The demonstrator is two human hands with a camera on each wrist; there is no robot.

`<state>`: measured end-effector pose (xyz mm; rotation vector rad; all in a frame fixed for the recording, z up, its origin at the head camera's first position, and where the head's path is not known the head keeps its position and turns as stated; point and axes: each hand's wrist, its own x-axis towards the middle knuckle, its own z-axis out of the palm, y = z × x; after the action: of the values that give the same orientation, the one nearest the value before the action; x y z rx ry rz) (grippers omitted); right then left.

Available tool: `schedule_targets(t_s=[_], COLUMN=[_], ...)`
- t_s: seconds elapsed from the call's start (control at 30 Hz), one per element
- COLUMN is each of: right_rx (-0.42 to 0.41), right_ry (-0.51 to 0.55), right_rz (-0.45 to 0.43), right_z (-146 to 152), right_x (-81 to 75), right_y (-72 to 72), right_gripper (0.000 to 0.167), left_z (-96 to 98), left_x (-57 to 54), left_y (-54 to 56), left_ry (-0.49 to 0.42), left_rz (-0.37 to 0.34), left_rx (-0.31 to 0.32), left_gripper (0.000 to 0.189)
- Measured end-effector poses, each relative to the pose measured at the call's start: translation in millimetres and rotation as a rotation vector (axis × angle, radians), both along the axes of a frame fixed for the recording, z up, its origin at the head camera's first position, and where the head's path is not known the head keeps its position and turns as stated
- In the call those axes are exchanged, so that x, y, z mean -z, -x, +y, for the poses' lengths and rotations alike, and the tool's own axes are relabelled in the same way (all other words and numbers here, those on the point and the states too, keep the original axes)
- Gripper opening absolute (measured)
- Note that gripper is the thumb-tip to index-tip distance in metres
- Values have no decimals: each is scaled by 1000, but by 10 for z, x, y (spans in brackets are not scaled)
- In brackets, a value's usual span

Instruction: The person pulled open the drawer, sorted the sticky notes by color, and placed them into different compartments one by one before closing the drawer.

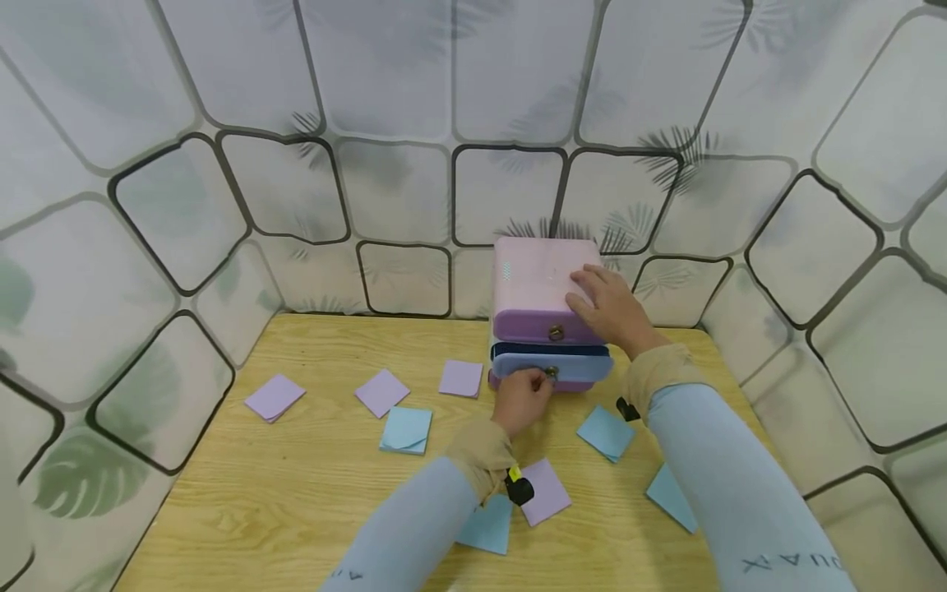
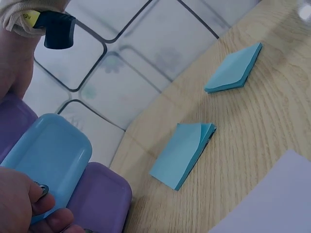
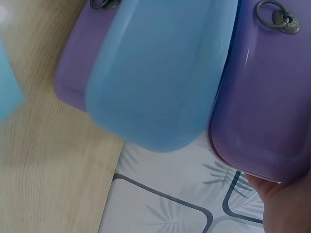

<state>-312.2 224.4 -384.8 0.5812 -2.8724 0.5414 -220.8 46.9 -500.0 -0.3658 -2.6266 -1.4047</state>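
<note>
A small chest of drawers (image 1: 543,279) with a pink top stands at the back of the table. Its middle blue drawer (image 1: 584,367) is pulled partway out, between a purple upper drawer (image 1: 521,326) and a purple bottom drawer (image 2: 104,194). My left hand (image 1: 522,401) pinches the metal ring pull (image 2: 43,190) on the blue drawer's front. My right hand (image 1: 614,308) rests on the right side of the chest's top, fingers spread. In the right wrist view another ring pull (image 3: 272,14) hangs on the purple upper drawer. The blue drawer's contents are hidden.
Purple sticky-note pads (image 1: 274,398) and blue sticky-note pads (image 1: 406,430) lie scattered over the wooden table (image 1: 296,493). One blue pad (image 1: 607,432) lies just in front of the chest. A patterned wall covering (image 1: 399,189) rises right behind the table.
</note>
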Motion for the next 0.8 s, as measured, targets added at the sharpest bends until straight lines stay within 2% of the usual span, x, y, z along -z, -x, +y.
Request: schedule_targets(t_s=[0.13,0.33,0.6,0.8], right_rx=[10,1,-17,-3], right_ry=[-1,7,24,6], right_rz=[-18,-46,-61,-65], right_z=[-5,5,-4,-3], right_x=[-7,1,-10,-9], right_y=[-17,-33,-62,-53], right_gripper=[57,59,60,60], left_z=[-12,-18,-34,-31], left_x=[7,29,60,44], left_y=[-81,-212,-454,-642], left_ry=[-17,-41,-145,-169], left_rz=[13,-26,-48,-119], left_rx=[18,37,89,125], left_gripper=[25,20,21,23])
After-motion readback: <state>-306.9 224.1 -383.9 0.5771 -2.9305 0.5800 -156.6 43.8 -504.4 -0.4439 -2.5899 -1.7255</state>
